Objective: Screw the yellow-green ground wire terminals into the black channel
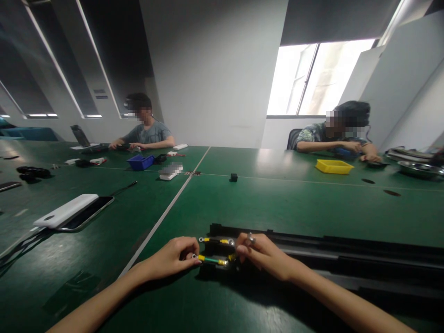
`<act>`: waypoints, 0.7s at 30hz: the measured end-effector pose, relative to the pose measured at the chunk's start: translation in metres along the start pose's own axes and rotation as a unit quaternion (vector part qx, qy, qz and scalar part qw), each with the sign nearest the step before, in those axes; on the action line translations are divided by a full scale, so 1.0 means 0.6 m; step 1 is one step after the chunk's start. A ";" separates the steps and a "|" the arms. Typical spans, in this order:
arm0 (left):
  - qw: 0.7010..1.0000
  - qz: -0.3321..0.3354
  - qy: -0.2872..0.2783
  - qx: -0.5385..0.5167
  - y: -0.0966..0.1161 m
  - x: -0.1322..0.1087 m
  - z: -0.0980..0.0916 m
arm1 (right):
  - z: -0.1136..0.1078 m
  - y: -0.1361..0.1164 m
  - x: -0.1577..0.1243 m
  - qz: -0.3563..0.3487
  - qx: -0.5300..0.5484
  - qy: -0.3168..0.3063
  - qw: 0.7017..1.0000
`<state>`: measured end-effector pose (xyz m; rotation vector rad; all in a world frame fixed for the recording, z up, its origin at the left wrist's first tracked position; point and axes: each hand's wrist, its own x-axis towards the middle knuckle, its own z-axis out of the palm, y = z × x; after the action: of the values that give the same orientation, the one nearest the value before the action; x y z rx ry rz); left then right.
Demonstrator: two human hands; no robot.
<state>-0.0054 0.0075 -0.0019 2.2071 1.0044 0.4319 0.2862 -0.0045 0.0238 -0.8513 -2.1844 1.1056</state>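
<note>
My left hand is curled, its fingertips pinching the left ring end of a short green wire with yellow terminals. My right hand is curled too, gripping the right end of that wire and holding a small metal piece near its knuckles. A second wire with yellow sleeves and ring terminals lies just above, between both hands. All of this rests on the left end of a long black rail on the green table.
A white power bank on a dark phone lies at left. Farther back are a blue bin, a yellow tray, a small black part and a metal bowl. Two people sit at the far side.
</note>
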 end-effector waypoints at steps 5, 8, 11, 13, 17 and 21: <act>1.000 0.003 0.000 0.006 0.000 0.000 0.000 | -0.001 -0.001 0.000 -0.004 -0.010 0.005 1.000; 1.000 -0.001 -0.002 0.010 0.001 0.000 -0.001 | 0.000 -0.004 0.000 -0.010 -0.006 0.004 1.000; 1.000 0.001 -0.004 0.009 0.003 0.000 -0.001 | 0.000 -0.007 0.001 -0.009 0.007 0.005 1.000; 1.000 0.003 -0.003 0.011 0.004 0.001 -0.002 | 0.000 -0.009 0.002 -0.006 0.017 0.004 1.000; 1.000 -0.001 -0.003 0.012 0.003 0.001 -0.001 | 0.000 -0.012 0.001 0.004 0.033 0.003 0.999; 1.000 -0.001 0.000 0.012 0.004 0.001 -0.002 | 0.000 -0.013 0.001 0.012 0.043 0.004 0.999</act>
<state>-0.0041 0.0073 0.0005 2.2264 1.0174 0.4220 0.2835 -0.0076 0.0307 -0.8436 -2.1107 1.1960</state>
